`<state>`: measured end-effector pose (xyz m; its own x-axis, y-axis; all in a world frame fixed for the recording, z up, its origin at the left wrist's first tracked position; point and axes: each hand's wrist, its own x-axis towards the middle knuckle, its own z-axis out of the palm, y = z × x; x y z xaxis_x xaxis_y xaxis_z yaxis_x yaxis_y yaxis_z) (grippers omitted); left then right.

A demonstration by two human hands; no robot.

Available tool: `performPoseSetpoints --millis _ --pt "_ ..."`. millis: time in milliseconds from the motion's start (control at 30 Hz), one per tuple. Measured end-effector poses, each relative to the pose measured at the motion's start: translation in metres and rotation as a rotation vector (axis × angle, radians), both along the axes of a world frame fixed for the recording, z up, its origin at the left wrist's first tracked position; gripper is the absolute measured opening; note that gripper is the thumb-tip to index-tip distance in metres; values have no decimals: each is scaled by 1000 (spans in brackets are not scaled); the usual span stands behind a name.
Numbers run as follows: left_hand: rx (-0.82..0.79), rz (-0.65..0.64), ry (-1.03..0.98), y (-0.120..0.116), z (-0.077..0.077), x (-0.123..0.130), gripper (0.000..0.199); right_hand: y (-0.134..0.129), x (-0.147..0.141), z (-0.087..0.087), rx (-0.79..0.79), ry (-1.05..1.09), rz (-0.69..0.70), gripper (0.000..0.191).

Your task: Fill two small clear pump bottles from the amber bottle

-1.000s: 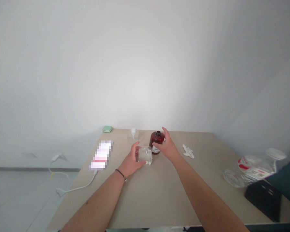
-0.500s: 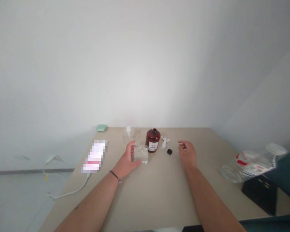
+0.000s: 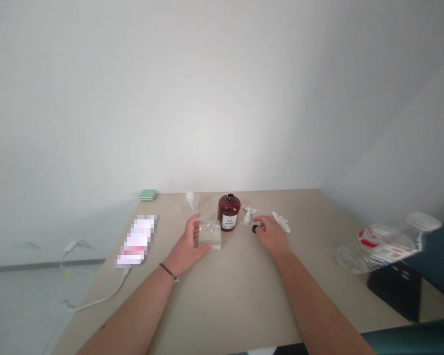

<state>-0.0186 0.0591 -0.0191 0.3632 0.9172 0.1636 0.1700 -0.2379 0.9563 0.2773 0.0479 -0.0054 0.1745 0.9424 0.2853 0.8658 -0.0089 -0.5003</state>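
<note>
White walls (image 3: 222, 88), pale floor (image 3: 25, 301), beige tabletop (image 3: 229, 305) — soft light, dark skirting strip (image 3: 40, 265)

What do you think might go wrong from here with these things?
The brown bottle looks uncapped and stands beside the clear box under the left hand, so a nudge might tip and spill it. The right hand is at the small black cap, which could roll away, and near the white nozzle, which might topple.

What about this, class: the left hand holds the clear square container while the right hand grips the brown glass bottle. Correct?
No: the head view shows the right hand to the right of the brown glass bottle, its fingertips at a small black cap. The left hand does hold the clear square container.
</note>
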Motion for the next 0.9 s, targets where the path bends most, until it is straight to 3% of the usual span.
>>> performPoseSetpoints --millis 333,633,900 --pt "-4 -5 -22 2 -5 -1 94 2 2 2 38 -78 -67 28" --pt "-10 -4 -49 2 -5 -1 95 3 42 0 18 -226 -405 35" --pt "6 7 -26 3 -6 -2 98 11 52 -16 -29 -119 -359 36"
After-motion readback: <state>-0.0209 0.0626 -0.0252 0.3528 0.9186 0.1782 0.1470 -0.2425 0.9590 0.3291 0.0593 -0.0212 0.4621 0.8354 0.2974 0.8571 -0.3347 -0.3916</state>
